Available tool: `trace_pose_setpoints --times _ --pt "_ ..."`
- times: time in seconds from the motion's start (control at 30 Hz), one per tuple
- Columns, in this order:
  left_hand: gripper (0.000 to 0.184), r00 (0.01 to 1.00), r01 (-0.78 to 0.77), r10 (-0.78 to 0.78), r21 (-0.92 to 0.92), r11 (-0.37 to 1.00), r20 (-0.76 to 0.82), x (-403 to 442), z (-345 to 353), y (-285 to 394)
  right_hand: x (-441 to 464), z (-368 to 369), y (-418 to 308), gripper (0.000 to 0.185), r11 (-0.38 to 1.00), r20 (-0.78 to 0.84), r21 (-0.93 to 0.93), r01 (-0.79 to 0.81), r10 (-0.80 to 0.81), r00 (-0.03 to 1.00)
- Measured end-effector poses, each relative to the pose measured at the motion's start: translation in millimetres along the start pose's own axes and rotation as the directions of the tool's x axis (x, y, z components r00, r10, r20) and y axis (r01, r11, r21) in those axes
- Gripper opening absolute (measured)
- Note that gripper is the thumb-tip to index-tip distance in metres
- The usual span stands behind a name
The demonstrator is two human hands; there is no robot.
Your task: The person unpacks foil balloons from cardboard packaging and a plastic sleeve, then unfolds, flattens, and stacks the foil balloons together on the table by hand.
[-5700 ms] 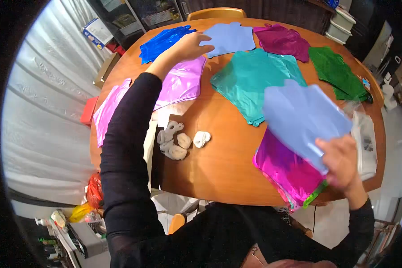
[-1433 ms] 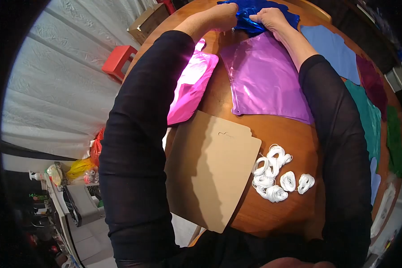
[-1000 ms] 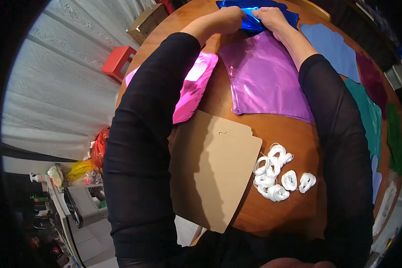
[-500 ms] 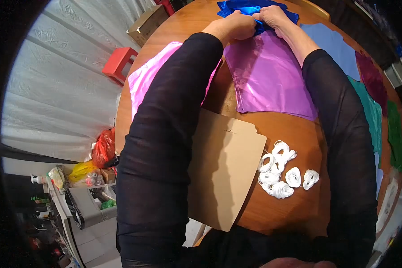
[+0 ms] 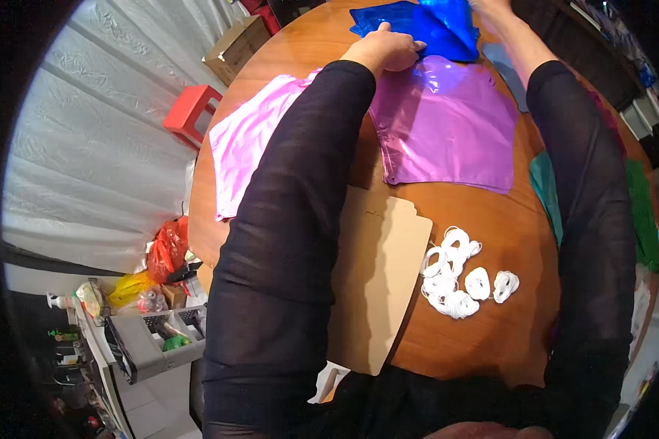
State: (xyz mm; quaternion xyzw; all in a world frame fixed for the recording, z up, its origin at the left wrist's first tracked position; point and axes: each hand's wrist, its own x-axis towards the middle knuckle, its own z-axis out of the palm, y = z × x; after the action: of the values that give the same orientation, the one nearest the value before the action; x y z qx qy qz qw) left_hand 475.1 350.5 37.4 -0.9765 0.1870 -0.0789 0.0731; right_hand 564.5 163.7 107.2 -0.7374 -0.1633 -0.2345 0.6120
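Shiny blue foil (image 5: 399, 18) lies at the far end of the table, one layer of it lifted and folded over. My left hand (image 5: 389, 50) is at its near left edge, fingers closed together, seemingly on that edge. My right hand (image 5: 495, 7) is at the top right beside the raised blue layer, partly cut off by the frame; its fingertips are out of view. Just below the blue foil lies a flat purple foil piece (image 5: 447, 124) with curved-in sides. A pink foil piece (image 5: 252, 135) lies to the left, partly behind my left forearm.
A brown cardboard piece (image 5: 373, 278) lies near me, beside several coils of white cord (image 5: 450, 274). Teal foil (image 5: 545, 194) and green foil (image 5: 643, 219) are along the right side. A red stool (image 5: 190, 113) and a cardboard box (image 5: 236, 50) stand left of the table (image 5: 476, 219).
My hands have moved apart: the right went up and to the right, the left stayed near the blue foil. The blue foil has been spread wider, with a layer raised.
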Motion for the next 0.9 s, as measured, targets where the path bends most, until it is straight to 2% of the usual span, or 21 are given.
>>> trace_pose_setpoints --times 0.13,0.2,0.3,0.43,0.47,0.53,0.57,0.6,0.67,0.7,0.77,0.8,0.83,0.87,0.9 --pt "0.039 0.999 -0.033 0.033 0.0 0.999 -0.031 3 7 -2 32 -52 -33 0.012 0.993 -0.113 -0.103 0.056 -0.067 0.991" --pt "0.039 0.997 -0.066 0.066 -0.007 0.998 -0.043 3 6 -3 95 -89 -16 0.012 0.992 -0.333 -0.057 -0.113 0.088 0.939" --pt "0.04 1.0 -0.026 0.026 -0.027 0.999 0.01 5 6 -2 53 -120 -65 0.013 0.991 -0.297 -0.131 0.028 -0.066 0.953" --pt "0.043 0.996 0.032 -0.03 -0.022 0.999 0.081 -2 -6 5 27 -175 -113 0.014 0.969 -0.295 -0.239 0.065 -0.136 0.946" --pt "0.043 0.998 -0.002 0.004 -0.026 1.0 0.068 -2 -9 0 18 -195 -126 0.014 0.959 -0.303 -0.275 0.065 -0.15 0.941" --pt "0.033 0.962 -0.269 0.271 0.186 0.945 0.015 13 13 -17 -12 -248 -145 0.015 0.935 -0.325 -0.354 0.037 -0.16 0.932" --pt "0.033 0.946 -0.318 0.323 0.181 0.931 0.003 18 14 -22 -33 -277 -152 0.015 0.922 -0.332 -0.387 0.026 -0.166 0.928" --pt "0.028 0.966 -0.259 0.258 -0.011 0.966 -0.029 20 17 -31 -55 -307 -160 0.016 0.908 -0.34 -0.42 0.015 -0.172 0.925" --pt "0.028 0.994 -0.102 0.106 -0.394 0.914 -0.012 20 18 -39 -98 -353 -174 0.017 0.879 -0.28 -0.477 0.019 -0.173 0.944" --pt "0.028 0.991 -0.125 0.132 -0.397 0.909 -0.01 19 16 -38 -119 -368 -177 0.018 0.868 -0.238 -0.495 0.027 -0.165 0.957" --pt "0.03 0.994 0.08 -0.027 -0.528 0.845 0.107 7 0 -28 -171 -384 -180 0.022 0.877 -0.187 -0.478 0.042 -0.149 0.971" --pt "0.03 0.993 0.079 -0.023 -0.528 0.846 0.112 1 -11 -17 -201 -387 -182 0.024 0.892 -0.186 -0.45 0.048 -0.146 0.972" --pt "0.029 0.999 0.011 0.003 -0.44 0.898 0.032 -7 -23 -6 -234 -400 -188 0.02 0.82 -0.04 -0.554 0.146 -0.201 0.979" --pt "0.035 0.998 -0.05 0.036 -0.34 0.939 -0.046 -16 -36 5 -265 -416 -194 0.019 0.733 0.112 -0.632 0.254 -0.238 0.965" --pt "0.035 0.999 -0.045 0.032 -0.345 0.937 -0.042 -30 -66 7 -280 -420 -219 0.022 0.629 0.264 -0.672 0.391 -0.29 0.92"
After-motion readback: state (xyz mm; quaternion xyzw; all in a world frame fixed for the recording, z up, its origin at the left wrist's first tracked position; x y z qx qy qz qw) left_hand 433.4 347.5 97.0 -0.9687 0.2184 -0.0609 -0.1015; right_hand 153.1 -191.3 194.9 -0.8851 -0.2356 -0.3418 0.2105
